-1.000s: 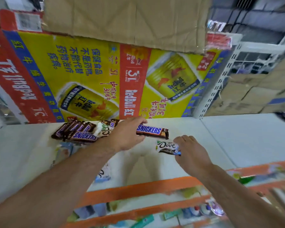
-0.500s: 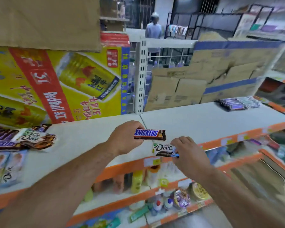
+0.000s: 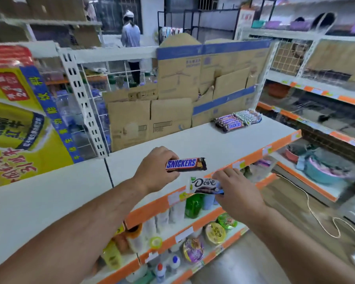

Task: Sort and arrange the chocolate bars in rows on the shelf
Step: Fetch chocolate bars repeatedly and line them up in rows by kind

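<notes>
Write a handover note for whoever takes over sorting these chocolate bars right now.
The left grip holds a Snickers bar above the shelf.
The right grip pinches a Dove bar over the shelf's front edge.
Done: a Snickers row and a pale-wrapped row, brand unreadable, lie side by side at the shelf's far right.
Left: set both held bars into matching rows.

- One wide-angle, head-worn view looked forward and down over the white shelf (image 3: 213,144).
- It stood close: the left hand (image 3: 155,171) and right hand (image 3: 237,189) filled the lower middle.
</notes>
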Motion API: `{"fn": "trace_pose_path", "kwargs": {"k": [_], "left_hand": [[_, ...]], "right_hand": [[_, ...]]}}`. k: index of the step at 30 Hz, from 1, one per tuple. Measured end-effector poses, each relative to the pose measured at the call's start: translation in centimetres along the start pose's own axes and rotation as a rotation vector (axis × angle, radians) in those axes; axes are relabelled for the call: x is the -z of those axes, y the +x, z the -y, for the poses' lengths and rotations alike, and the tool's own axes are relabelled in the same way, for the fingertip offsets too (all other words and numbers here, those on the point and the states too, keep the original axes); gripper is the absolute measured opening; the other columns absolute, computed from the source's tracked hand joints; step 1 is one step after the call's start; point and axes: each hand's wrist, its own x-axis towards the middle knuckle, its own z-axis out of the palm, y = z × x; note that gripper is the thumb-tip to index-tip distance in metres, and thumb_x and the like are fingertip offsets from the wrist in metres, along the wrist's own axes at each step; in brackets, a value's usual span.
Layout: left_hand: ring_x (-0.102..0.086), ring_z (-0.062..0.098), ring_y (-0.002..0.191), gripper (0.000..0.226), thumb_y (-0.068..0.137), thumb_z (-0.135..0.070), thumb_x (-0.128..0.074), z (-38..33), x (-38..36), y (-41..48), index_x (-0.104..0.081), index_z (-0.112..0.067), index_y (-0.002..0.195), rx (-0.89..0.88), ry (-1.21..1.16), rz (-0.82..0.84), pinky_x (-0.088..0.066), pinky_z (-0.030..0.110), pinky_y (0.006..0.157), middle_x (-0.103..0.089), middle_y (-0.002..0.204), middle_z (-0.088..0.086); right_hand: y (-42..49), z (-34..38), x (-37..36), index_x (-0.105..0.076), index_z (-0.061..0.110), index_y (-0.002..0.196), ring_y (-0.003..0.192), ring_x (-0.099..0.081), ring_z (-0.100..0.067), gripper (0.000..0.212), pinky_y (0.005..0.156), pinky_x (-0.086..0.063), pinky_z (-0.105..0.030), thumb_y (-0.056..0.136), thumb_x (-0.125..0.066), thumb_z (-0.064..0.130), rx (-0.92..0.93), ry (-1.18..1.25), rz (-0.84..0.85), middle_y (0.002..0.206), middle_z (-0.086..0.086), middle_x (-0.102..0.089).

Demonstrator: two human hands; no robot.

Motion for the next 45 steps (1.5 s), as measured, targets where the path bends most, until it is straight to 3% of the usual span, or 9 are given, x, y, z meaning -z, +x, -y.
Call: {"fn": "trace_pose_path", "kwargs": {"k": [4, 11, 15, 18, 25, 31, 40, 45], "left_hand": [[-0.047, 0.008, 0.090, 0.029, 0.073, -0.037, -0.073, -0.9, -4.4, 6.0, -0.064, -0.029, 0.099, -0.057, -0.034, 0.007, -0.041, 0.027, 0.076, -0.056, 0.093, -0.011], [-0.047, 0.011, 0.093, 0.031, 0.073, -0.036, -0.076, -1.6, -11.0, 17.6, -0.065, -0.026, 0.101, -0.093, -0.093, 0.045, -0.042, 0.030, 0.078, -0.057, 0.096, -0.008], [-0.051, 0.015, 0.094, 0.031, 0.071, -0.034, -0.077, -2.0, -13.6, 23.5, -0.066, -0.024, 0.099, -0.104, -0.109, 0.049, -0.044, 0.033, 0.079, -0.058, 0.097, -0.006], [-0.051, 0.015, 0.095, 0.034, 0.068, -0.034, -0.079, -2.5, -15.7, 26.7, -0.067, -0.025, 0.098, -0.083, -0.130, 0.023, -0.041, 0.028, 0.077, -0.058, 0.097, -0.007], [-0.048, 0.018, 0.105, 0.045, 0.070, -0.043, -0.080, -3.8, -21.8, 32.2, -0.067, -0.020, 0.106, -0.064, -0.008, 0.007, -0.036, 0.026, 0.088, -0.057, 0.108, -0.001], [-0.051, 0.024, 0.096, 0.041, 0.065, -0.037, -0.077, -5.1, -26.7, 35.1, -0.071, -0.016, 0.099, 0.023, 0.079, -0.060, -0.047, 0.041, 0.089, -0.060, 0.099, 0.002], [-0.046, 0.016, 0.106, 0.039, 0.071, -0.033, -0.072, -7.6, -29.4, 36.1, -0.066, -0.024, 0.109, 0.359, 0.178, -0.140, -0.043, 0.035, 0.094, -0.055, 0.109, -0.007], [-0.047, 0.015, 0.103, 0.035, 0.072, -0.028, -0.072, -8.6, -29.8, 36.1, -0.066, -0.025, 0.106, 0.435, 0.163, -0.170, -0.045, 0.038, 0.091, -0.055, 0.106, -0.007]], "right_hand": [[2.4, -5.5, -0.8, -0.058, 0.022, 0.104, 0.093, -0.053, -0.023, 0.040, 0.066, -0.044, -0.032, 0.066, -0.072, 0.018, -0.067, -0.046, 0.009, 0.096, 0.003, -0.055], [8.8, -14.3, -0.9, -0.054, 0.023, 0.115, 0.104, -0.047, -0.023, 0.038, 0.076, -0.048, -0.040, 0.078, -0.062, 0.022, -0.126, -0.090, 0.058, 0.109, 0.001, -0.054], [12.4, -18.9, -1.3, -0.056, 0.021, 0.110, 0.098, -0.050, -0.025, 0.036, 0.070, -0.050, -0.041, 0.075, -0.064, 0.018, -0.138, -0.106, 0.034, 0.102, -0.001, -0.056], [14.0, -21.8, -1.7, -0.057, 0.022, 0.102, 0.094, -0.051, -0.024, 0.031, 0.064, -0.051, -0.040, 0.071, -0.062, 0.017, -0.169, -0.066, 0.034, 0.096, 0.001, -0.055], [17.3, -29.7, -3.3, -0.058, 0.022, 0.102, 0.093, -0.053, -0.024, 0.031, 0.060, -0.049, -0.035, 0.072, -0.062, 0.015, -0.139, -0.042, 0.024, 0.095, 0.002, -0.057], [21.3, -37.5, -5.4, -0.055, 0.023, 0.109, 0.100, -0.049, -0.023, 0.035, 0.071, -0.050, -0.037, 0.075, -0.062, 0.019, 0.011, 0.021, 0.121, 0.102, 0.002, -0.054], [26.1, -45.0, -6.9, -0.056, 0.022, 0.107, 0.098, -0.050, -0.023, 0.038, 0.068, -0.049, -0.037, 0.070, -0.060, 0.025, 0.284, 0.122, 0.220, 0.099, 0.002, -0.056], [27.0, -45.7, -7.1, -0.056, 0.026, 0.109, 0.097, -0.049, -0.019, 0.041, 0.068, -0.047, -0.032, 0.068, -0.054, 0.029, 0.348, 0.196, 0.236, 0.098, 0.007, -0.054]]}}
